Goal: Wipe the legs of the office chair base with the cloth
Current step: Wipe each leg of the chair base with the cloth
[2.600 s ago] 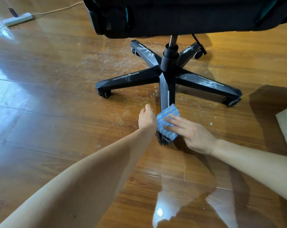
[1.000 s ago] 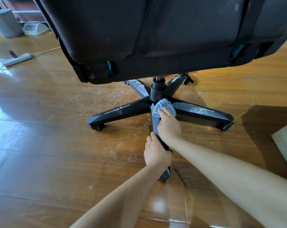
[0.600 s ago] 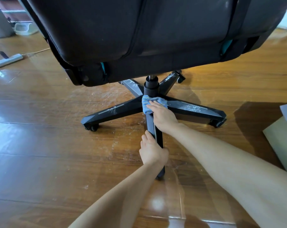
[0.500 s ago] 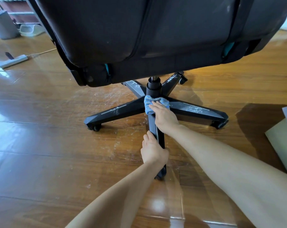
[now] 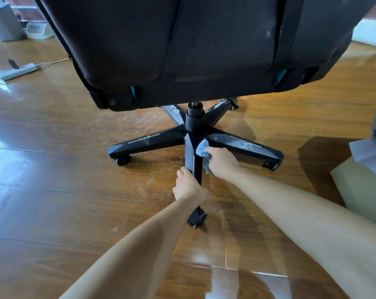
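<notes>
The black five-legged chair base [image 5: 149, 140] stands on the wooden floor under the big black seat [image 5: 193, 44]. Its near leg [image 5: 194, 160] points toward me. My left hand [image 5: 188, 186] grips that near leg about halfway along. My right hand [image 5: 222, 161] holds a crumpled blue cloth [image 5: 202, 148] and presses it against the right side of the near leg, close to the hub and the right leg [image 5: 245, 146]. The left, right and far legs show white dusty streaks. The near caster [image 5: 196, 219] peeks out past my left wrist.
White dust specks lie on the glossy floor [image 5: 53, 190] around the base. A power strip [image 5: 19, 71] with its cord lies at far left, a grey bin [image 5: 3, 21] behind it. A pale box [image 5: 359, 186] and some fabric sit at the right edge.
My right hand has slid the cloth from the hub top down to the right side of the near leg. My left hand keeps its grip on the leg. The view has shifted slightly.
</notes>
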